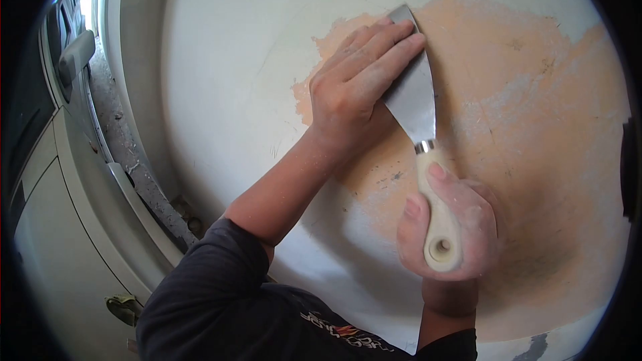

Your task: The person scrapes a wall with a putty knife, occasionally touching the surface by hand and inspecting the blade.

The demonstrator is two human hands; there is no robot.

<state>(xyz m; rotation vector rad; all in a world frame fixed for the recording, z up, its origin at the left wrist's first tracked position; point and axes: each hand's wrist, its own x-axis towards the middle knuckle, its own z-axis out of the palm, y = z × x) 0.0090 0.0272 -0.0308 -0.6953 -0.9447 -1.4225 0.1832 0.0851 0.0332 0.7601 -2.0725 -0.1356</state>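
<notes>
My right hand (pixel 476 224) is closed round the cream handle of a putty knife (pixel 416 103). The handle has a hole at its end, and the wide metal blade points up and slightly left. Stretched-out fingers of my left hand (pixel 351 87) lie on the upper part of the blade, close to its tip. Behind both hands is a pale panel (pixel 221 60) with a large peach-coloured patch of filler (pixel 515 127), ragged along its edges. Where the blade's edge meets the patch is partly covered by my left fingers.
To the left stands a light-coloured vehicle (pixel 57 227) with a side mirror (pixel 77 57). A narrow strip of littered ground (pixel 110 103) runs between it and the panel. A dark piece (pixel 628 170) shows at the right edge.
</notes>
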